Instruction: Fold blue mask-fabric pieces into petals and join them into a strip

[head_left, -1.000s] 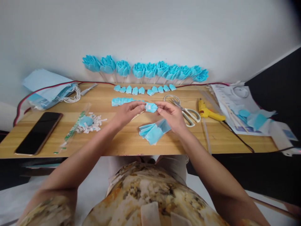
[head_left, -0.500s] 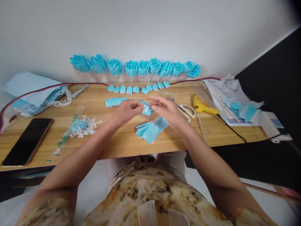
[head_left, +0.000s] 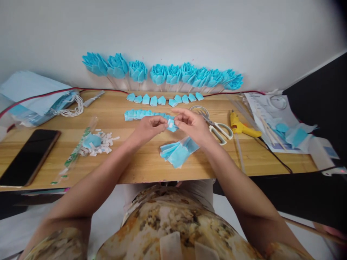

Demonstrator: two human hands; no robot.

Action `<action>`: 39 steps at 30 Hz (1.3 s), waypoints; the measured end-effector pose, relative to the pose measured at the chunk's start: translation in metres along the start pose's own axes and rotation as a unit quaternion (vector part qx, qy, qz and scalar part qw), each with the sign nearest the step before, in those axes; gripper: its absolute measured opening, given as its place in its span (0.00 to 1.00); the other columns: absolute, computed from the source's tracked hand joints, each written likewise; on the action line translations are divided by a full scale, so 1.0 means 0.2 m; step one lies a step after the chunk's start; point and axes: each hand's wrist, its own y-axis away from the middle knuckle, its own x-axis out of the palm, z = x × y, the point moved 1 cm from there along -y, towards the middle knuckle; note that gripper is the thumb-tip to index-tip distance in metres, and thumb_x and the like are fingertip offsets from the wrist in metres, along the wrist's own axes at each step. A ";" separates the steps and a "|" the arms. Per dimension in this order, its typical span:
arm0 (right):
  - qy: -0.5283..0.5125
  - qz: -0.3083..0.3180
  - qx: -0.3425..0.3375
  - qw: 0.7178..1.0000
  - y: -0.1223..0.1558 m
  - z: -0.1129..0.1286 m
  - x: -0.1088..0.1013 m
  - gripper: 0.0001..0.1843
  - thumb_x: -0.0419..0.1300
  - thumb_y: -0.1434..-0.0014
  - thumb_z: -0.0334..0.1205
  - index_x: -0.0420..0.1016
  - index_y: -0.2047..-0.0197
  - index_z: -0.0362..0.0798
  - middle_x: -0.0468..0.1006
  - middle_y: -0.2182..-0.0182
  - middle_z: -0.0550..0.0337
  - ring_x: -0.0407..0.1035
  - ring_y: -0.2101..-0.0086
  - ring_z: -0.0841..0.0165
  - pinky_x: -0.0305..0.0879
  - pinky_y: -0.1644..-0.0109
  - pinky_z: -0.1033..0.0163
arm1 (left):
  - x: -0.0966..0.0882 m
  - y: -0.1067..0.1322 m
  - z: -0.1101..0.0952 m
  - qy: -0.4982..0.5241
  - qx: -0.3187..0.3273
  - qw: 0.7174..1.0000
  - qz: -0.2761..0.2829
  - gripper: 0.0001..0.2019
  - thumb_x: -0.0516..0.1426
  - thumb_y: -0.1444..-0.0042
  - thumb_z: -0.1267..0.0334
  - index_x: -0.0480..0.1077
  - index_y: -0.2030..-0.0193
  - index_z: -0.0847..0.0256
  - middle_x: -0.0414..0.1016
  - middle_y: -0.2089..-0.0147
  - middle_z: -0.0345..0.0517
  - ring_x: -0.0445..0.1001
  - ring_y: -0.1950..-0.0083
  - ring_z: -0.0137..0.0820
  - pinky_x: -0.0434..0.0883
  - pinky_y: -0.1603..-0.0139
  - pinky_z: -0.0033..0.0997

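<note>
Both hands meet over the middle of the wooden table, pinching one small folded blue piece between their fingertips. My left hand grips its left side, my right hand its right side. A white strip shows on the piece. Just below my right hand lies a fanned stack of blue sheets. Behind the hands runs a row of overlapping folded blue pieces, and farther back a second row of separate folded pieces.
Blue paper flowers lean on the wall. Scissors, a tape roll and a yellow glue gun lie right; papers beyond. A phone, white scraps with a blue wad and bagged masks lie left.
Both hands stay on the folded piece, which now looks more folded and smaller. My right fingers have curled in over it. The camera view has shifted slightly.
</note>
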 end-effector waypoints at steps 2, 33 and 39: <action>-0.001 0.006 -0.002 1.000 -0.01 -0.01 0.01 0.20 0.62 0.43 0.38 0.76 0.46 0.52 0.78 0.67 0.63 0.71 0.67 0.71 0.70 0.60 0.62 | 0.00 0.00 0.00 0.004 0.000 1.000 -0.005 0.10 0.63 0.50 0.56 0.74 0.69 0.61 0.72 0.73 0.38 0.66 0.70 0.26 0.64 0.65 0.29; 0.447 -0.095 -0.215 0.863 0.07 0.01 0.08 0.07 0.59 0.36 0.42 0.79 0.64 0.54 0.78 0.69 0.59 0.68 0.63 0.60 0.59 0.54 0.51 | 0.03 0.00 0.03 -0.028 0.008 0.997 -0.067 0.08 0.61 0.50 0.58 0.72 0.72 0.61 0.74 0.72 0.40 0.67 0.69 0.27 0.65 0.65 0.30; 0.387 -0.100 -0.210 0.893 0.07 -0.01 0.08 0.05 0.60 0.37 0.39 0.78 0.63 0.53 0.79 0.69 0.59 0.70 0.64 0.61 0.62 0.55 0.53 | 0.03 0.00 0.03 -0.022 0.015 0.997 -0.072 0.07 0.60 0.50 0.60 0.72 0.72 0.61 0.72 0.73 0.39 0.65 0.71 0.26 0.62 0.68 0.29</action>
